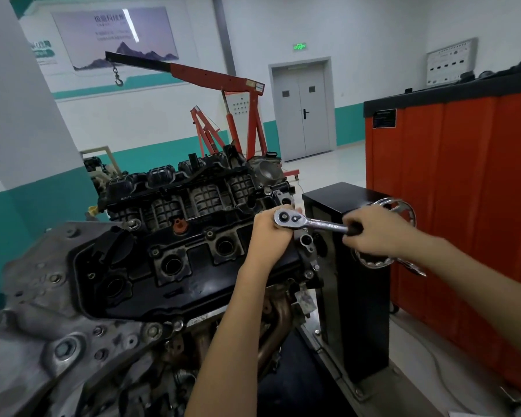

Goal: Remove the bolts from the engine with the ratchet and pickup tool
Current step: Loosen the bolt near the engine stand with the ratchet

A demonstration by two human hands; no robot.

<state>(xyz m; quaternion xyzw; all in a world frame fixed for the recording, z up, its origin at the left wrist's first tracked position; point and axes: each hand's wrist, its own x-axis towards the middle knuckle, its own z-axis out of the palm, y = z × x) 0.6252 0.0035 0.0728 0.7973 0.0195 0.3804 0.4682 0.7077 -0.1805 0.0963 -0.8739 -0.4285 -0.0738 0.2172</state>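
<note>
Engine (169, 251): valve cover facing you. At the engine's right end, your left hand (268, 234) cups the head of the ratchet (313, 223) from below, its grip curled closed around it. The chrome shaft runs rightward past the engine's end to your right hand (373, 233), whose grip is clamped on the black handle, in front of a handwheel (373, 262). Farther right of the engine stands an orange cabinet (463, 191).
</note>
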